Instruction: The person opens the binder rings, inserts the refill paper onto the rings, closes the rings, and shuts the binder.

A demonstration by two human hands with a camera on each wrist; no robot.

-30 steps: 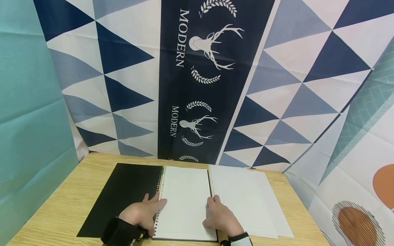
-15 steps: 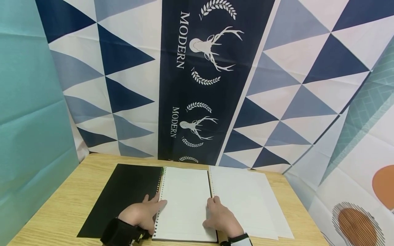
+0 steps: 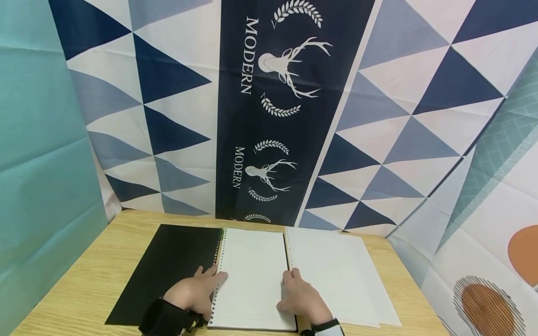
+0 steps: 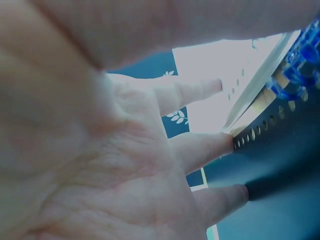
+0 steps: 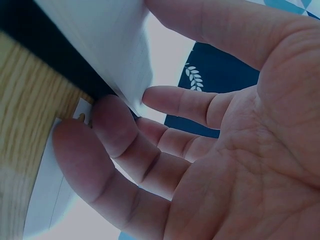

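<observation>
A stack of punched white loose-leaf paper (image 3: pixel 252 275) lies on a dark backing in the middle of the desk. To its left is a black punched cover (image 3: pixel 176 261). Blue plastic binder rings (image 4: pixel 302 57) show beside the holes in the left wrist view. My left hand (image 3: pixel 193 289) rests across the stack's holed edge, fingers spread and straight, some on the paper and some on the cover. My right hand (image 3: pixel 302 296) touches the stack's right edge with fingertips and thumb, fingers slightly bent. Part of the rings is hidden in the head view.
Loose white sheets (image 3: pixel 336 280), also punched, lie overlapped to the right of the stack. Wooden desk (image 3: pixel 84 280) surrounds everything. Behind it hangs a patterned cloth (image 3: pixel 260 116), with a teal cloth (image 3: pixel 46 154) at the left.
</observation>
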